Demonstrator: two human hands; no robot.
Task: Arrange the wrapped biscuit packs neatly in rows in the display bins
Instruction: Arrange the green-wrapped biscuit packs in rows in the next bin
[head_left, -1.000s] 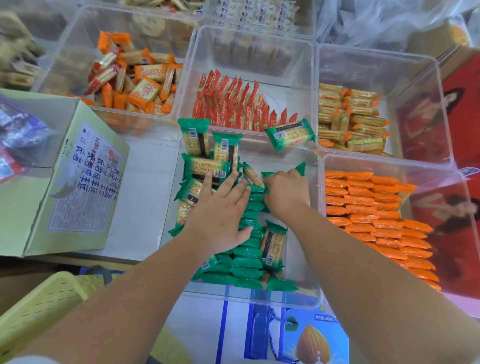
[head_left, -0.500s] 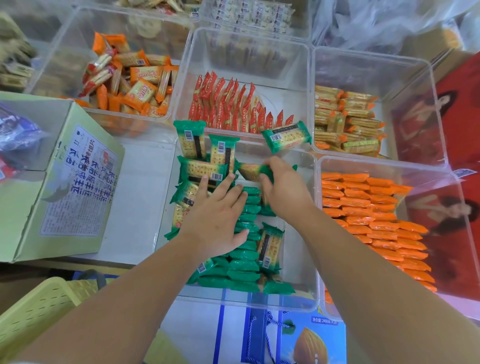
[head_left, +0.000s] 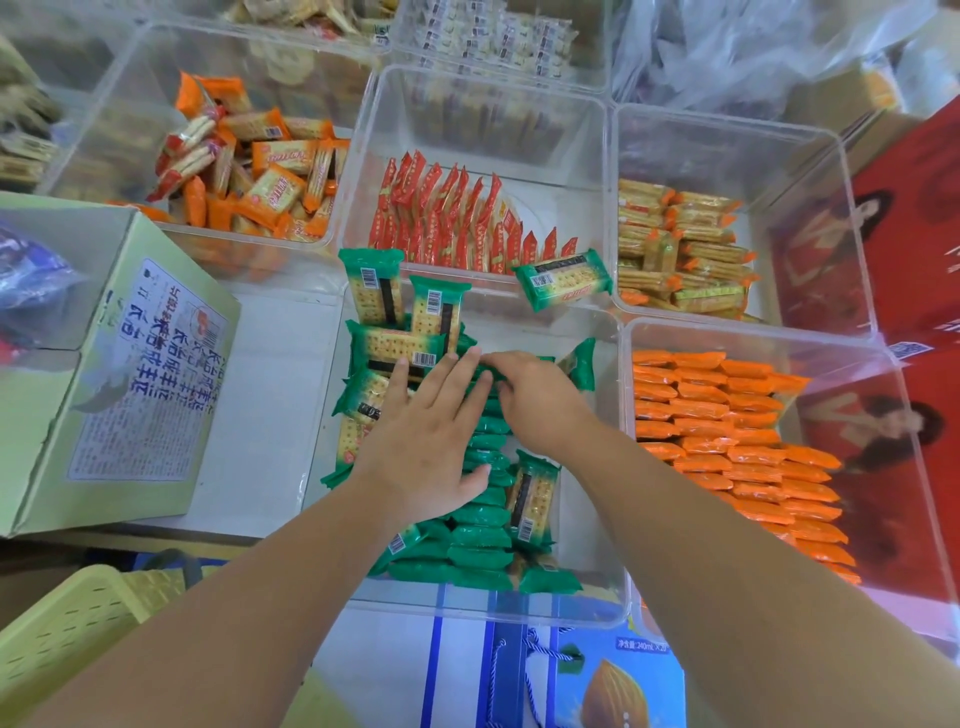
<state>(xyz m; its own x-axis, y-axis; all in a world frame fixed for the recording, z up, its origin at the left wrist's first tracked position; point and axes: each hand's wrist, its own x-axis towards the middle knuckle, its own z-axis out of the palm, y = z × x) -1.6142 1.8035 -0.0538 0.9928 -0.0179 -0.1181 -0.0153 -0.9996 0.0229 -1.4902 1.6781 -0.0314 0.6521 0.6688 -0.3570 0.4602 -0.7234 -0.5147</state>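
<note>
1. Green biscuit packs (head_left: 483, 514) stand on edge in a row down the middle of the near clear bin (head_left: 608, 597). Loose ones lie flat at its far left.
2. The left hand (head_left: 431, 441) lies flat with straight fingers, pressing on the loose packs and the row.
3. The right hand (head_left: 535, 400) curls over the row's far end; whether it pinches a pack is hidden.
4. The packs are likely light, with slick film and brittle biscuits. Take them gently by the long edges.
</note>
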